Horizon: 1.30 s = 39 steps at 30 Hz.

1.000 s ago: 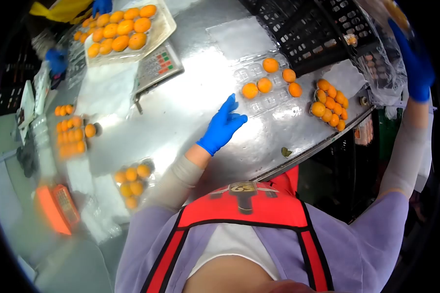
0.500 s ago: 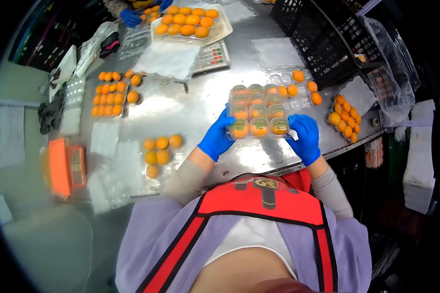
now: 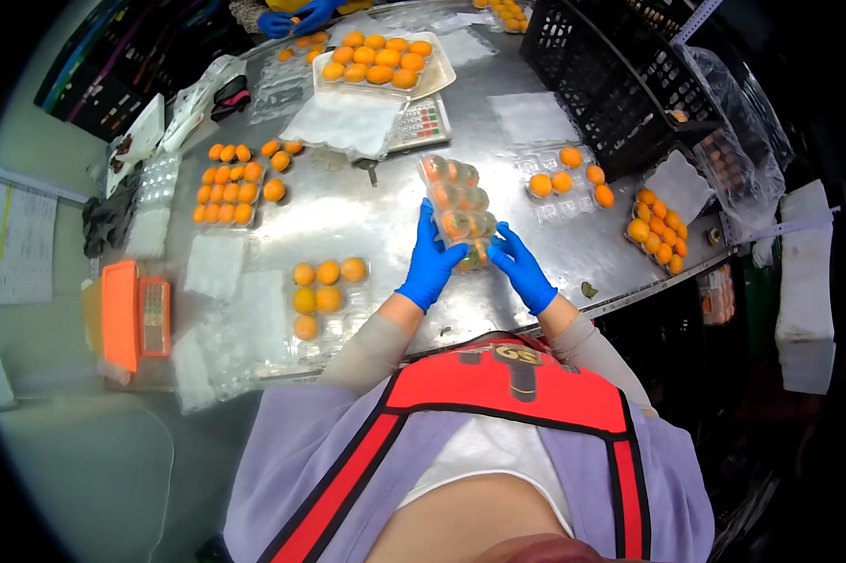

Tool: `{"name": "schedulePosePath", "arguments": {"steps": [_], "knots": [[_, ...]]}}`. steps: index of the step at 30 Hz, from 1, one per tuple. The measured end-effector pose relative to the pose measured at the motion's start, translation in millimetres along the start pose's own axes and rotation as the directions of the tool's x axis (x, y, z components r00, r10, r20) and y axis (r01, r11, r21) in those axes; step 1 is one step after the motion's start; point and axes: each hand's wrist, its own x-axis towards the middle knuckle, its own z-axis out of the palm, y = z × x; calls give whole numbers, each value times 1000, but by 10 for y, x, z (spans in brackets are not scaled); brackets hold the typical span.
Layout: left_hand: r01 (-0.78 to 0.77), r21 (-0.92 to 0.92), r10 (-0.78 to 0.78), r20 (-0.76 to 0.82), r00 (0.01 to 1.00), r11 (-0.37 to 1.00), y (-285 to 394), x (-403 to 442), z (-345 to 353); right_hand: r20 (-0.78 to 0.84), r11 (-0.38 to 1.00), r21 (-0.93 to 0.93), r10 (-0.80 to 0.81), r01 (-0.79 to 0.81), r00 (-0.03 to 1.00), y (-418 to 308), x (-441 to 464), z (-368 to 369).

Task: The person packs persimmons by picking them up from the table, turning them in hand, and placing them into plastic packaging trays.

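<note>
A clear plastic clamshell pack (image 3: 457, 199) of round orange fruit, greenish on top, is tilted above the metal table. My left hand (image 3: 430, 263), in a blue glove, grips its lower left side, thumb across the front. My blue-gloved right hand (image 3: 526, 272) has its fingertips at the pack's lower right edge; part of that contact is hidden. To the right lies a part-filled clear tray (image 3: 550, 159) with several fruits. Another part-filled tray (image 3: 346, 302) is to the left of my hands.
A fuller fruit tray (image 3: 226, 192) stands left and another (image 3: 657, 230) right. At the back, a scale (image 3: 421, 122) is beside a loaded white tray (image 3: 442, 80). A black crate (image 3: 611, 84) borders the right; an orange device (image 3: 120, 314) sits left. A co-worker's gloved hands (image 3: 301, 17) show.
The pack has turned from facing me to a steep tilt and moved left. My right hand has shifted left with it. The co-worker's hands have moved.
</note>
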Motion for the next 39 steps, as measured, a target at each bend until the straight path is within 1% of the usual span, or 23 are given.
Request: {"name": "schedulePosePath", "arguments": {"steps": [1,3,4,5,7,8,11,14,19,23,25,26,27,29,30,31,33,34,35,36,37,38,39], "knots": [[3,-4,-3,8,1000,1000,86,-14,17,66,983,155,89,-98,994,-201,-60,48],[-52,176,48,24,999,983,272,-26,-10,99,969,208,116,-135,988,-180,-38,107],[-160,270,162,18,987,950,278,-19,-20,146,950,260,138,-172,980,-163,-12,135],[-163,268,163,22,986,950,333,-21,-29,214,924,322,141,-206,966,-149,8,169],[-121,520,96,76,992,845,522,-31,4,224,912,356,130,-205,966,-136,49,262],[-173,556,142,99,985,813,534,-27,34,217,912,357,131,-203,967,-148,74,301],[-296,596,202,221,954,747,366,29,98,155,894,406,137,-189,978,-215,107,340],[-358,645,250,257,933,675,113,13,113,72,869,416,263,-268,962,-114,138,286],[-440,680,309,315,898,587,-17,20,115,131,837,481,226,-261,965,49,170,185],[-427,708,277,326,904,562,-25,57,9,142,816,520,208,-251,968,160,197,141],[-344,748,202,279,939,568,-73,133,-121,143,776,568,235,-274,961,133,168,128],[-290,804,242,187,952,519,-190,192,-223,147,732,614,261,-295,954,110,159,126],[-285,807,245,180,953,517,-205,230,-305,155,733,611,260,-299,953,84,152,113],[151,707,-68,-145,987,691,-232,284,-478,208,733,586,276,-346,938,49,148,47],[184,709,-151,-111,982,681,-166,283,-516,228,739,574,270,-353,935,53,163,15],[183,711,-145,-115,983,679,-116,271,-525,234,740,573,265,-352,936,58,200,-32],[184,746,-231,-41,972,640,-5,162,-537,166,841,402,323,-363,932,103,307,-162],[124,824,-191,-19,981,553,-158,129,-604,157,818,488,263,-306,952,319,475,-252],[227,760,-351,2,936,609,-227,100,-643,43,876,437,205,-203,978,451,616,-327],[266,619,-343,6,939,739,-131,-69,-511,-107,988,97,134,-124,985,506,699,-382],[480,261,-515,82,853,838,-340,-150,-517,-226,961,-265,14,-75,974,529,726,-405],[569,174,-588,87,804,804,-29,-301,-253,-218,961,-267,7,-67,976,490,708,-383],[552,171,-576,168,800,816,-71,-435,-200,-186,778,-624,-242,76,952,394,659,-348]]}}
